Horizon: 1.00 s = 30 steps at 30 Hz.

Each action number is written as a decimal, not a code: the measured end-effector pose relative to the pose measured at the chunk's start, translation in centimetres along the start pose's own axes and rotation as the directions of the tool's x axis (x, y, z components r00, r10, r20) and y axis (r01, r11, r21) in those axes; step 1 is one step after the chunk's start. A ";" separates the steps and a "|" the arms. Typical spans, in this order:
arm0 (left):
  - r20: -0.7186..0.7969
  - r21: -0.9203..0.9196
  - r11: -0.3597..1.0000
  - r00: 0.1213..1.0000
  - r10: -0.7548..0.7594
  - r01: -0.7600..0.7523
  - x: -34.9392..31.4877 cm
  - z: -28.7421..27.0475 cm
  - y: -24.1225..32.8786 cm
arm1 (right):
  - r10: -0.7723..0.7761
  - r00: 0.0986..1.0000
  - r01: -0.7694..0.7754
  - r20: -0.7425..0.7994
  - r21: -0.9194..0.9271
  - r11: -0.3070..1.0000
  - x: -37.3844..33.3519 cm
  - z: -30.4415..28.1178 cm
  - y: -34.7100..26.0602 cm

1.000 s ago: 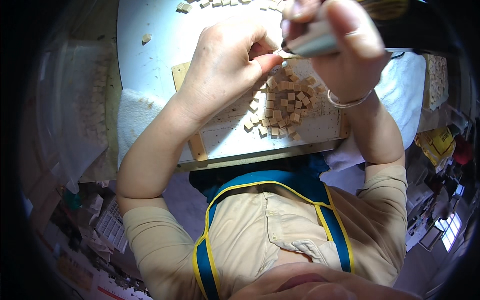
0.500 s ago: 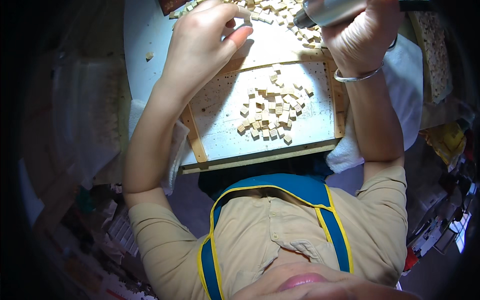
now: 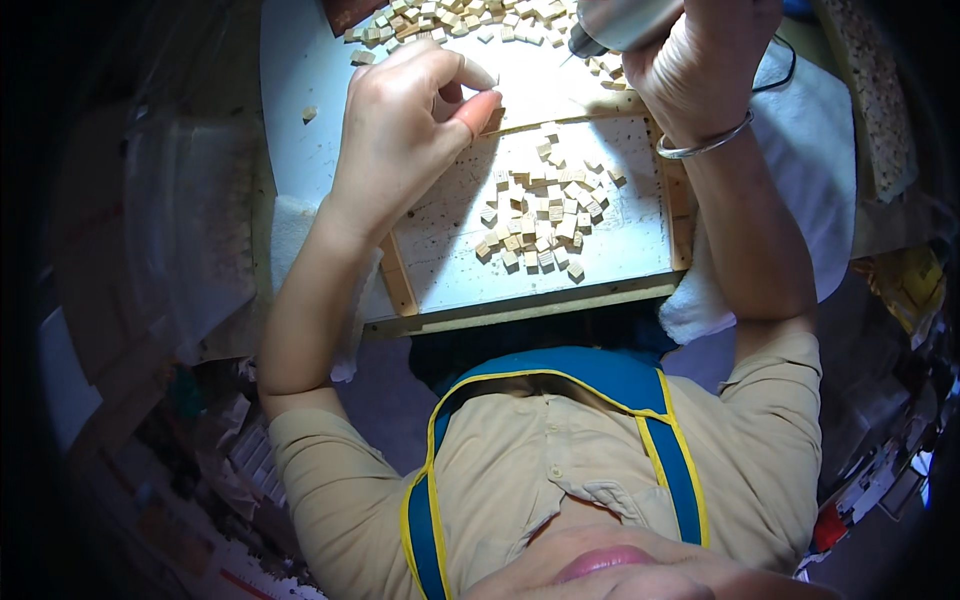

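My left hand [image 3: 405, 125] is above the far part of the white work board, thumb and forefinger bent together in a pinch. Whatever lies between those fingertips is too small and glare-lit to make out. My right hand [image 3: 695, 75] is wrapped round a silver cylindrical power tool [image 3: 630, 18] with a dark nose and a thin bit pointing left toward the pinch. The bit is apart from the left fingertips. A loose pile of small wooden cubes [image 3: 543, 215] lies nearer me, inside a shallow wood-edged tray [image 3: 440, 270]. More wooden cubes [image 3: 470, 18] are scattered beyond my hands.
One stray cube [image 3: 309, 114] sits at the left of the board. White towels [image 3: 800, 200] pad the right side, and another towel [image 3: 292, 240] lies under my left forearm. A black cord [image 3: 785, 75] loops beside my right wrist. A clear plastic container [image 3: 195, 220] stands at the left.
Both hands stand slightly lower in the picture, and the right hand with the power tool has shifted a little left. The left thumb and forefinger have drawn closer together. The whole view has shifted slightly.
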<state>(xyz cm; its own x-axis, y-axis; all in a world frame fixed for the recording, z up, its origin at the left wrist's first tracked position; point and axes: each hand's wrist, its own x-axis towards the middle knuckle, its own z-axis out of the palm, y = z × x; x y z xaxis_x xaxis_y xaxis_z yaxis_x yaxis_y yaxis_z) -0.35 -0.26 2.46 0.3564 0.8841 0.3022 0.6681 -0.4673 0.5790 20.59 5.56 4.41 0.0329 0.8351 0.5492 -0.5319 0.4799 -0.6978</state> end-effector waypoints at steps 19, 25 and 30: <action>-0.038 -0.302 0.953 0.999 -0.002 -0.009 -1.7 1.5 -0.8 | -0.042 0.997 0.034 0.061 0.114 0.993 -0.7 0.3 0.8; 0.022 -0.222 0.974 0.999 -0.030 0.034 -2.8 0.8 -0.7 | 0.003 0.999 -0.009 0.044 0.122 0.992 -1.0 0.4 0.7; 0.023 -0.318 0.946 0.998 -0.054 0.058 -2.8 1.0 -0.6 | 0.098 0.995 -0.097 0.007 0.160 0.982 -1.6 0.5 0.5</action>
<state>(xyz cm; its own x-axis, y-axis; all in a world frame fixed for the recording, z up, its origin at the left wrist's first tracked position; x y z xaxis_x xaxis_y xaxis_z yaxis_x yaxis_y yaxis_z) -1.11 -2.45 0.56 0.3347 0.9077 0.2532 0.4450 -0.3891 0.8066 19.82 4.32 3.39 -0.0251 0.8760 0.4817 -0.6607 0.3471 -0.6656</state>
